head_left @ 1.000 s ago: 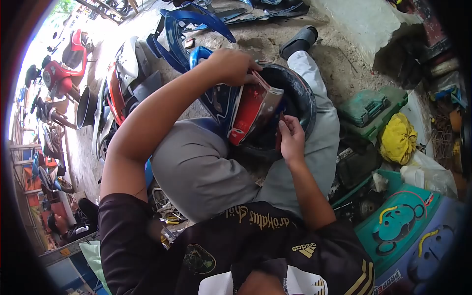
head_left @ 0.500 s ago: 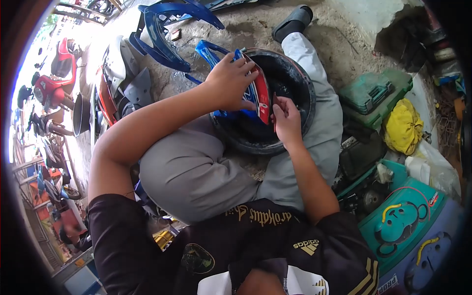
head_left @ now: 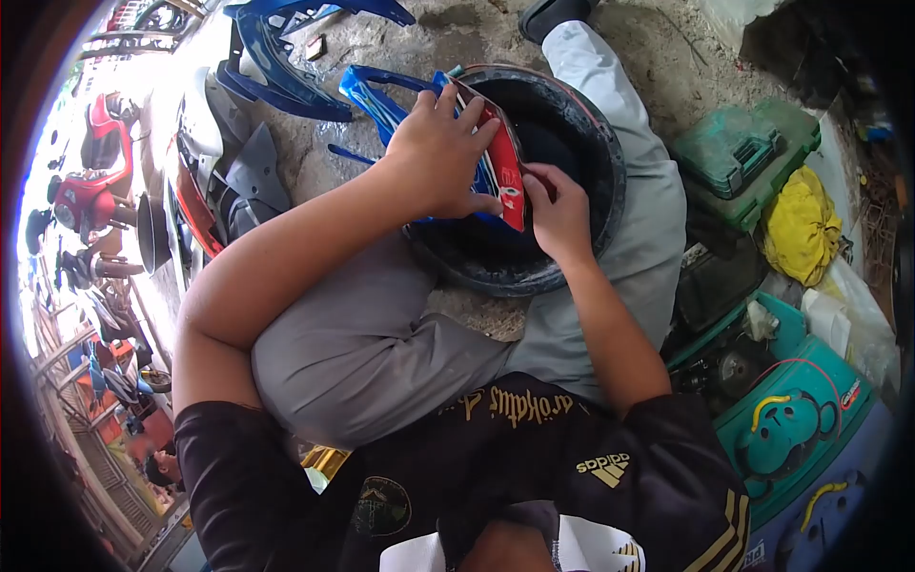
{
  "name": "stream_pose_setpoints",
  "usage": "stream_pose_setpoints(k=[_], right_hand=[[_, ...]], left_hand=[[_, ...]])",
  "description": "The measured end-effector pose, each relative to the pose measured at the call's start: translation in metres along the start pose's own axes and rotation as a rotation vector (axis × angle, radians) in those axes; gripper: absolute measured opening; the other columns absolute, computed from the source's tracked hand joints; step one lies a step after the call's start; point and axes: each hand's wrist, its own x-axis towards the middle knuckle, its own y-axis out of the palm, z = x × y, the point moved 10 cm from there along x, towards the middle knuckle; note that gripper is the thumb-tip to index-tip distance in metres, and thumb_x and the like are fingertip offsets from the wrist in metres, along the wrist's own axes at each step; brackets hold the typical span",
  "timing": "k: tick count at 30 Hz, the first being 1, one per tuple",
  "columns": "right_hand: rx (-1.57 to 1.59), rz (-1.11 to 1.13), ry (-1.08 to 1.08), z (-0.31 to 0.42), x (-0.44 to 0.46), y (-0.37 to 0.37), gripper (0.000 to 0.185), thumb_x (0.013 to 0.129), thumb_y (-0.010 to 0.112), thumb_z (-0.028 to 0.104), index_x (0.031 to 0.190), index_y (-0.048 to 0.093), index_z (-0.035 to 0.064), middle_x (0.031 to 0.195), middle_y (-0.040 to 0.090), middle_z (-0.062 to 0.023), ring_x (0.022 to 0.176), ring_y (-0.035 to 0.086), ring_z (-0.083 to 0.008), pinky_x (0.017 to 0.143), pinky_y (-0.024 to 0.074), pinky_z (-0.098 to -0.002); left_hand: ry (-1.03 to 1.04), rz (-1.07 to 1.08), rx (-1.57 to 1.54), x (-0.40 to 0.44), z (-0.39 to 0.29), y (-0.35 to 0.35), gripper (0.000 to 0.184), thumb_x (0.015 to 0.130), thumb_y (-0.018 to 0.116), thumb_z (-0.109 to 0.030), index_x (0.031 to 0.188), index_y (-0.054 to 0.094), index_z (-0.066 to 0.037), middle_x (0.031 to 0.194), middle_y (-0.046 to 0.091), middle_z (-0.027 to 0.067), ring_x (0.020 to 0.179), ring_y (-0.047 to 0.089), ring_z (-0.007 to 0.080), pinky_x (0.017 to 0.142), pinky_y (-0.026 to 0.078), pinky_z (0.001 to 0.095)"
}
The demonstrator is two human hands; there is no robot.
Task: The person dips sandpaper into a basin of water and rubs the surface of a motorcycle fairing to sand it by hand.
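Note:
A blue and red motorcycle body panel (head_left: pixel 508 172) with printed graphics lies over the left part of a round black tub (head_left: pixel 602 229) between my legs. My left hand (head_left: pixel 440 157) grips it from above, the fingers curled over its upper face and the thumb low on the side. At the panel's right edge my right hand (head_left: pixel 558 214) is closed in a pinch, its fingertips close against the red strip. Whether a thin piece or the panel's edge sits between those fingertips is hidden. The tub's inside looks dark.
More blue body panels (head_left: pixel 262 67) lie on the concrete floor at upper left, with grey and orange panels (head_left: pixel 224 143) nearby. To my right stand a green tool case (head_left: pixel 753 157), a yellow bag (head_left: pixel 803 229) and a teal toolbox (head_left: pixel 801 429). A red motorbike (head_left: pixel 95 191) is far left.
The camera view has shifted slightly. The panel has tilted, showing more of its red side. My right hand stays pinched at its edge and my left hand keeps its grip.

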Motion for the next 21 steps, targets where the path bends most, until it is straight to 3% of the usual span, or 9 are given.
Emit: stream_pose_setpoints(k=[3, 6, 18, 21], right_hand=[[0.013, 0.021, -0.025, 0.009, 0.014, 0.002, 0.018, 0.102, 0.07, 0.009, 0.114, 0.079, -0.0012, 0.1, 0.077, -0.018, 0.091, 0.078, -0.0298, 0.083, 0.0585, -0.0387], [-0.246, -0.026, -0.105, 0.038, -0.005, -0.004, 0.018, 0.102, 0.07, 0.008, 0.115, 0.079, -0.0008, 0.099, 0.076, -0.0182, 0.09, 0.078, -0.03, 0.082, 0.0584, -0.0381], [0.145, 0.016, 0.118, 0.008, -0.001, 0.005, 0.02, 0.105, 0.067, 0.007, 0.121, 0.076, 0.0002, 0.101, 0.077, -0.0184, 0.092, 0.079, -0.0305, 0.085, 0.0593, -0.0379], [-0.121, -0.003, 0.011, 0.027, -0.015, -0.002, 0.02, 0.104, 0.067, 0.007, 0.121, 0.076, 0.0007, 0.103, 0.078, -0.0189, 0.094, 0.079, -0.0342, 0.085, 0.0598, -0.0393]], left_hand=[[-0.009, -0.034, 0.027, 0.001, -0.001, -0.003, 0.111, 0.09, 0.056, -0.091, 0.164, 0.052, -0.008, 0.166, 0.052, 0.0199, 0.155, 0.044, 0.0475, 0.13, 0.029, 0.0587], [-0.016, -0.052, 0.036, 0.002, 0.0, -0.004, 0.109, 0.092, 0.052, -0.091, 0.163, 0.053, -0.008, 0.165, 0.053, 0.0202, 0.155, 0.043, 0.048, 0.131, 0.026, 0.0607], [-0.024, -0.113, 0.026, 0.004, 0.006, -0.001, 0.091, 0.099, 0.056, -0.08, 0.163, 0.055, -0.015, 0.165, 0.055, 0.016, 0.153, 0.047, 0.0453, 0.129, 0.03, 0.0611], [-0.036, -0.102, 0.021, 0.004, 0.007, -0.001, 0.09, 0.099, 0.058, -0.078, 0.163, 0.056, -0.015, 0.165, 0.054, 0.0157, 0.155, 0.046, 0.0449, 0.129, 0.03, 0.0614]])
